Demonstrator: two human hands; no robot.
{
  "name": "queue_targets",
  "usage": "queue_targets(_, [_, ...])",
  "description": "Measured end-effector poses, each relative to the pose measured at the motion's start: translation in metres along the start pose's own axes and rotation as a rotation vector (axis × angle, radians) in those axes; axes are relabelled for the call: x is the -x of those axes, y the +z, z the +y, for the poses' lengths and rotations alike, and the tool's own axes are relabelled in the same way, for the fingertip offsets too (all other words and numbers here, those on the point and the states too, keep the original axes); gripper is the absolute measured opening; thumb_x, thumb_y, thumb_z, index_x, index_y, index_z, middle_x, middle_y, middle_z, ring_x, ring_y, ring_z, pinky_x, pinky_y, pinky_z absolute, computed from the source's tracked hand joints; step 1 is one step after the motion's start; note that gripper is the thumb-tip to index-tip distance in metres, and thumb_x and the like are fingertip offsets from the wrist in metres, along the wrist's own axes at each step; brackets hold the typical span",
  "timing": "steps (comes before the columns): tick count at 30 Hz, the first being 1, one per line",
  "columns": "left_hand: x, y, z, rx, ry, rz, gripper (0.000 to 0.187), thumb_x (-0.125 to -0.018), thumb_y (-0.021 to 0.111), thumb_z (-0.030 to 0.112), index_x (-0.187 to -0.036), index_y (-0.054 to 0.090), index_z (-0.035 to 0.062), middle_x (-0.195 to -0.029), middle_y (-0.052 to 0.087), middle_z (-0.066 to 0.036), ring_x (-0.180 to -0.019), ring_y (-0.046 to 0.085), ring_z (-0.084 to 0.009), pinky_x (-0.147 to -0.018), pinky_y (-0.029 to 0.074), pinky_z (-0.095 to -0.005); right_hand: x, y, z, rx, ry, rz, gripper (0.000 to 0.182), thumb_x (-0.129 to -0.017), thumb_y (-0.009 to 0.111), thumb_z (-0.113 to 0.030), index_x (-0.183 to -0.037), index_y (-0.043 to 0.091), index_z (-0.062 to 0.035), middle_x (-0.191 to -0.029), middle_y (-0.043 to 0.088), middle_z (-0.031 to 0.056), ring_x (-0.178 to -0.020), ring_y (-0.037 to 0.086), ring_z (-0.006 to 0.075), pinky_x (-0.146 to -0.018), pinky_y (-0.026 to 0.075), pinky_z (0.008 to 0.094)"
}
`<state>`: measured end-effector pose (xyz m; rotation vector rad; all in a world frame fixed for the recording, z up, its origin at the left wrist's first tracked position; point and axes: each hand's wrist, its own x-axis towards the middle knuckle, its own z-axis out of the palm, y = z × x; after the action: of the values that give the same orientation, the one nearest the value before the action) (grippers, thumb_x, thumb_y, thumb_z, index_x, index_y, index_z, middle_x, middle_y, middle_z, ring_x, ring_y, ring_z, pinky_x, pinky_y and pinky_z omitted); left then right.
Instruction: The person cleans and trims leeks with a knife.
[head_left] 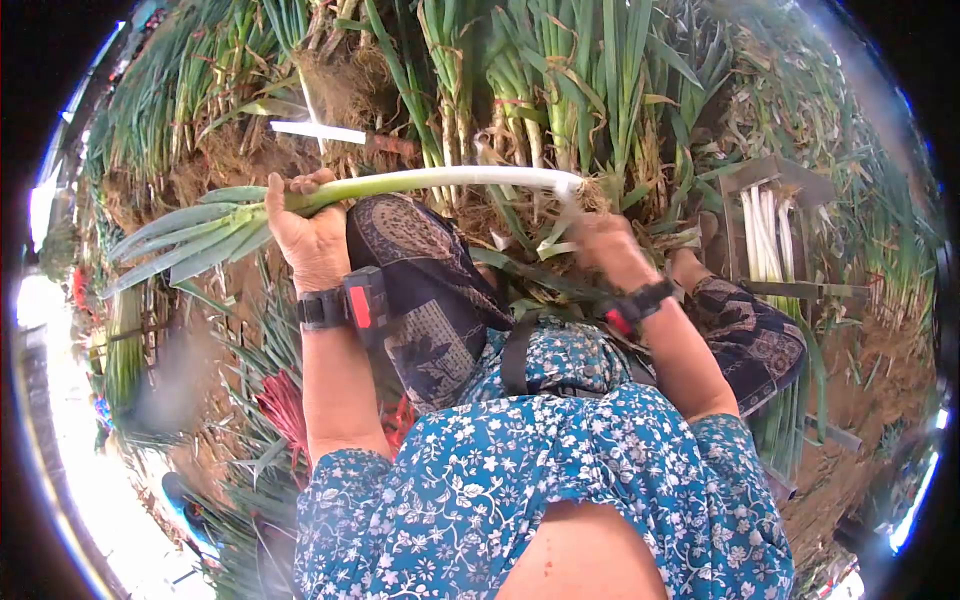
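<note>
A long leek (440, 178) lies nearly level across the view above my lap, its green leaves fanned out to the left and its white stalk running right to a rooty end. Wrapped around it near the leaf base is my left hand (308, 222). My right hand (612, 248) is just below the root end, smeared by motion; its fingers look curled, and a whitish blur lies between it and the stalk. I cannot make out what it holds, if anything. Each wrist wears a dark strap.
Tall bundles of leeks (520, 90) stand ahead. A flat white blade-like piece (320, 132) with a brownish end lies beyond my left hand. At right, a metal-framed holder (735, 240) carries several white-stalked leeks (765, 235). Red ties (282, 410) lie at left.
</note>
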<state>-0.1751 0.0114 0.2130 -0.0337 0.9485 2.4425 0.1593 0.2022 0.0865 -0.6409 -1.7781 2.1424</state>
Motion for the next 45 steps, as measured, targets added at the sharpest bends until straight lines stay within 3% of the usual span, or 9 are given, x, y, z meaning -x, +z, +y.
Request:
queue_targets(1, [-0.003, -0.005, -0.003, 0.007, 0.019, -0.001, 0.027, -0.078, 0.067, 0.030, -0.070, 0.048, 0.0133, -0.063, 0.049, -0.002, -0.072, 0.054, -0.0233, -0.075, 0.036, -0.0455, 0.012, -0.021, 0.001, -0.295, 0.119, 0.359, 0.018, -0.083, 0.052, -0.008, -0.099, 0.057, -0.0003, -0.075, 0.056, 0.0000, -0.060, 0.051, 0.0103, -0.051, 0.042, 0.0243])
queue_targets(4, [0.003, 0.005, -0.003, 0.040, 0.032, 0.101, 0.026, -0.078, 0.067, 0.026, -0.070, 0.048, 0.0110, -0.061, 0.049, -0.003, -0.071, 0.052, -0.0261, -0.083, 0.039, -0.0460, 0.074, -0.174, 0.122, 1.517, -0.304, 0.566, 0.018, -0.084, 0.047, -0.009, -0.078, 0.063, -0.0063, -0.080, 0.062, 0.0148, -0.067, 0.056, 0.0239, -0.058, 0.045, 0.0356])
queue_targets(8, [0.010, 0.026, -0.024, 0.016, -0.039, -0.138, 0.031, -0.084, 0.061, 0.038, -0.091, 0.056, 0.0089, -0.084, 0.060, -0.008, -0.084, 0.058, -0.0230, -0.078, 0.046, -0.0401, 0.040, -0.104, 0.118, 1.962, -0.204, -0.363, 0.019, -0.077, 0.054, -0.017, -0.085, 0.065, -0.0041, -0.086, 0.064, 0.0199, -0.083, 0.062, 0.0307, -0.070, 0.049, 0.0374])
queue_targets(9, [0.014, 0.039, -0.031, 0.084, -0.049, -0.143, 0.033, -0.084, 0.060, 0.040, -0.096, 0.055, 0.0094, -0.091, 0.060, -0.008, -0.090, 0.057, -0.0220, -0.078, 0.046, -0.0413, 0.034, -0.060, 0.072, 1.180, 0.467, -0.185, 0.028, -0.074, 0.051, -0.014, -0.097, 0.063, -0.0041, -0.095, 0.061, 0.0222, -0.095, 0.058, 0.0355, -0.077, 0.048, 0.0410])
queue_targets(12, [0.026, 0.069, -0.052, 0.063, -0.134, -0.200, 0.042, -0.085, 0.058, 0.043, -0.109, 0.051, 0.0092, -0.098, 0.059, -0.012, -0.088, 0.056, -0.0250, -0.079, 0.049, -0.0416, 0.005, 0.006, -0.029, 1.316, 0.279, -0.117, 0.051, -0.070, 0.055, -0.005, -0.121, 0.051, -0.0056, -0.119, 0.053, 0.0204, -0.100, 0.057, 0.0350, -0.082, 0.047, 0.0385])
queue_targets(17, [0.068, 0.100, -0.122, 0.149, -0.408, -0.377, 0.038, -0.088, 0.059, 0.026, -0.119, 0.048, 0.0067, -0.102, 0.055, -0.008, -0.097, 0.054, -0.0191, -0.084, 0.049, -0.0370, -0.036, 0.027, -0.123, -0.884, -0.233, 0.109, 0.042, -0.089, 0.055, -0.028, -0.121, 0.049, -0.0018, -0.114, 0.056, 0.0102, -0.104, 0.051, 0.0223, -0.096, 0.036, 0.0389])
queue_targets(23, [0.151, 0.129, -0.143, -1.122, -0.291, -1.020, 0.043, -0.083, 0.060, 0.015, -0.122, 0.048, 0.0041, -0.119, 0.049, -0.017, -0.105, 0.053, -0.0267, -0.089, 0.045, -0.0357, -0.034, -0.023, -0.161, -1.006, -0.581, 0.194, 0.031, -0.089, 0.054, -0.033, -0.074, 0.056, -0.0062, -0.073, 0.058, 0.0072, -0.079, 0.054, 0.0223, -0.087, 0.040, 0.0428])
queue_targets(27, [0.145, 0.147, -0.150, -1.392, 1.038, -1.265, 0.061, -0.076, 0.055, 0.010, -0.132, 0.034, -0.0017, -0.134, 0.037, -0.022, -0.123, 0.038, -0.0382, -0.102, 0.031, -0.0425, -0.005, -0.014, -0.174, -0.900, -0.515, 0.433, 0.037, -0.089, 0.054, -0.036, -0.065, 0.051, -0.0079, -0.062, 0.052, 0.0049, -0.073, 0.052, 0.0219, -0.083, 0.039, 0.0397])
queue_targets(45, [0.123, 0.134, -0.197, -1.528, 0.960, -0.938, 0.086, -0.057, 0.067, 0.001, -0.132, 0.026, -0.0030, -0.098, 0.048, -0.016, -0.089, 0.046, -0.0332, -0.080, 0.035, -0.0439, 0.017, 0.001, -0.166, -0.454, -0.693, 0.654, 0.026, -0.077, 0.055, 0.003, -0.103, 0.056, 0.0037, -0.100, 0.060, 0.0103, -0.090, 0.058, 0.0197, -0.081, 0.047, 0.0307])
